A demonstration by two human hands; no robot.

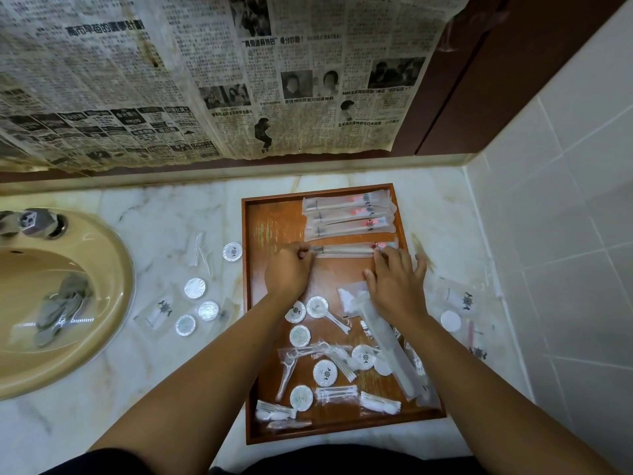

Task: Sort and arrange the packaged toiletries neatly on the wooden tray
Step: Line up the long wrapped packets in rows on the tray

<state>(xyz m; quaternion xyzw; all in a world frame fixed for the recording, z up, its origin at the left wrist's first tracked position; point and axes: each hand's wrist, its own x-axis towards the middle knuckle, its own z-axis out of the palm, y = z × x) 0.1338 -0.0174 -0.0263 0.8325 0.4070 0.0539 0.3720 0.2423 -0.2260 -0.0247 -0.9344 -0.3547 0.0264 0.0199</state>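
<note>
A wooden tray (274, 221) lies on the marble counter. Three long packaged toothbrushes (349, 216) lie side by side at its far right. Just below them is a fourth toothbrush packet (346, 250). My left hand (287, 272) pinches its left end and my right hand (395, 282) pinches its right end with fingers spread. Under my right wrist another long packet (394, 347) lies slanted. Round white sachets (325, 371), cotton swabs and floss picks are scattered over the near half of the tray.
A beige sink (51, 303) with a tap sits at the left. Several round foil sachets (195, 287) and flat packets lie on the counter between sink and tray. More packets (462, 301) lie right of the tray by the tiled wall. Newspaper covers the mirror behind.
</note>
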